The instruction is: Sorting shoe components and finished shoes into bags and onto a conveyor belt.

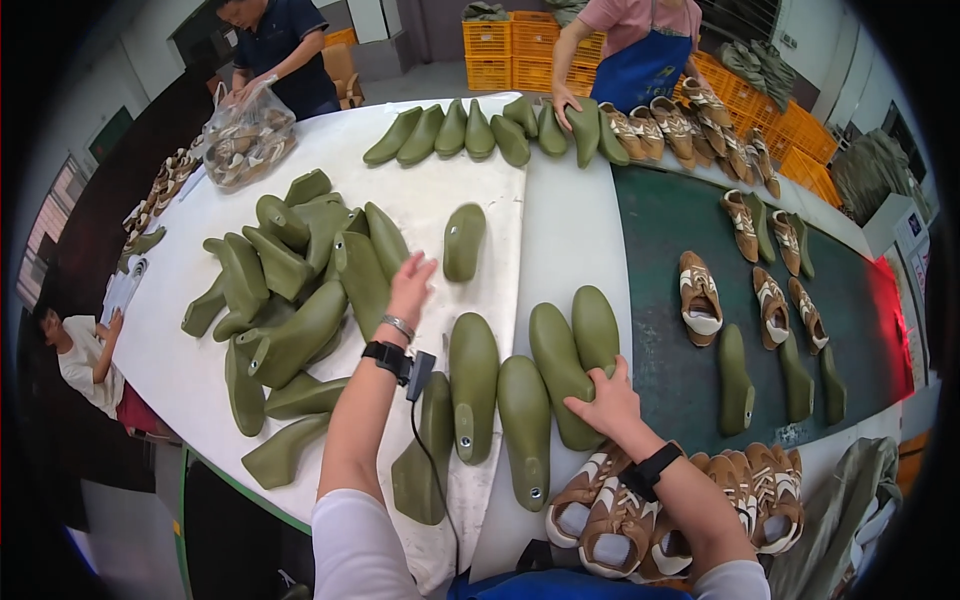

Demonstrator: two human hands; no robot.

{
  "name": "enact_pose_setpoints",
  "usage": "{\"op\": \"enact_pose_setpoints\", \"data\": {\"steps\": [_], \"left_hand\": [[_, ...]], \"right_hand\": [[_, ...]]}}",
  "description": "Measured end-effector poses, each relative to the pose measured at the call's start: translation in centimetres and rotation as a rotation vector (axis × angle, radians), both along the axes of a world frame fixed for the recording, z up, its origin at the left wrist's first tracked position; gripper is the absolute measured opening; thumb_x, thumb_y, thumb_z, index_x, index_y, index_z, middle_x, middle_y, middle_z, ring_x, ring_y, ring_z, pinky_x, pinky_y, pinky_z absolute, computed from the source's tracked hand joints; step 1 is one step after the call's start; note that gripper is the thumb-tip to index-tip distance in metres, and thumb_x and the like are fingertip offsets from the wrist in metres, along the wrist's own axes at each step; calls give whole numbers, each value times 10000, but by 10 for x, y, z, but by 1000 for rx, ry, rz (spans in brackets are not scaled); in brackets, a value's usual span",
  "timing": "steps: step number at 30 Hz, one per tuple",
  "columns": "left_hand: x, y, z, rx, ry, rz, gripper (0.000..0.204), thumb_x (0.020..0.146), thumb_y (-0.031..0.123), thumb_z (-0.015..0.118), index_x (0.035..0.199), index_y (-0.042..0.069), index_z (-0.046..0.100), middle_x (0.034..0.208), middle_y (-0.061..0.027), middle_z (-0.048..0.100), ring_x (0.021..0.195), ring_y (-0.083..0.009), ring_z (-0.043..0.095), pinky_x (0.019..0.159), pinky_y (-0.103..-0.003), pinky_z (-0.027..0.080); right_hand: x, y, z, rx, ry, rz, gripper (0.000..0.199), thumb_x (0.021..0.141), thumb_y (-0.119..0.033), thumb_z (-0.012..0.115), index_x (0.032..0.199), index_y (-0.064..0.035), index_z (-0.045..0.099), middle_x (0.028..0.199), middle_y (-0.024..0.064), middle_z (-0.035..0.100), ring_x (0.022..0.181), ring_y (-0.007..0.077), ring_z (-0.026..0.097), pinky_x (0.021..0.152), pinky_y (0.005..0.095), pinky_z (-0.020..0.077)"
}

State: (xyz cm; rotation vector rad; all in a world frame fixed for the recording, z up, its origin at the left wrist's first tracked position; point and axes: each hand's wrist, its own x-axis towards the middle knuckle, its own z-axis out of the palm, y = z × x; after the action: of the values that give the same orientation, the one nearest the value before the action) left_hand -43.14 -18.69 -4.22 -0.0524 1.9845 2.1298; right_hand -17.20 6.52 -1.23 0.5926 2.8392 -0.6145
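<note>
Olive-green plastic shoe lasts (pixel 300 290) heaped on white table (pixel 400 190). Left hand (pixel 410 288) stretched forward over heap's right edge, palm down, fingers loosely spread, gripping nothing. Right hand (pixel 605 400) rests on near end of two upright olive lasts (pixel 575 345) beside dark conveyor belt (pixel 670 230), fingers curled against them.

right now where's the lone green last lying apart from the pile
In the head view the lone last lies on the white table, just beyond the left hand, between the green pile on the left and the conveyor belt on the right.
</note>
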Motion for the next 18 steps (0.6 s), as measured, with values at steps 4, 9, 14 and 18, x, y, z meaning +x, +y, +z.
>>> {"op": "enact_pose_setpoints", "data": {"steps": [4, 9, 14, 18], "left_hand": [[-25, -44, -19, -469, 363, 521, 469, 750, 136, 598, 1166, -37, 466, 1143, -179, 533, 1050, -254, 513, 903, -329, 396], [-26, -90, -72, -451, -156, 335, 625, 668, 95, 600, 1207, -74, 333, 1180, -203, 468, 1034, -276, 504, 863, -363, 418], [-78, -67, -92, -294, -67, 368, 690, 679, 142, 633, 1222, -58, 255, 1146, -180, 467, 1001, -265, 498, 841, -370, 435], [-107, 38, -76, -207, -75, -83, 844, 734, 241, 650, 1338, 11, 107, 1302, -116, 362, 1179, -248, 352, 956, -420, 306]], "right_hand": [[2, 7, 0, -22, 12, 17, 612, 659, -443, 667, 1111, -58, 516, 1323, 274, 213, 1124, 421, 416, 864, 427, 440], [-5, 8, 0, 7, 0, 15, 596, 659, -438, 669, 1093, -56, 526, 1318, 278, 221, 1126, 423, 412, 862, 430, 441], [-5, 1, 5, -39, 34, 45, 576, 648, -412, 686, 1072, -54, 536, 1317, 296, 216, 1126, 432, 411, 850, 424, 449], [-3, 0, 1, -19, 46, 48, 575, 640, -401, 694, 1070, -53, 535, 1315, 301, 213, 1096, 445, 436, 834, 425, 459]]}}
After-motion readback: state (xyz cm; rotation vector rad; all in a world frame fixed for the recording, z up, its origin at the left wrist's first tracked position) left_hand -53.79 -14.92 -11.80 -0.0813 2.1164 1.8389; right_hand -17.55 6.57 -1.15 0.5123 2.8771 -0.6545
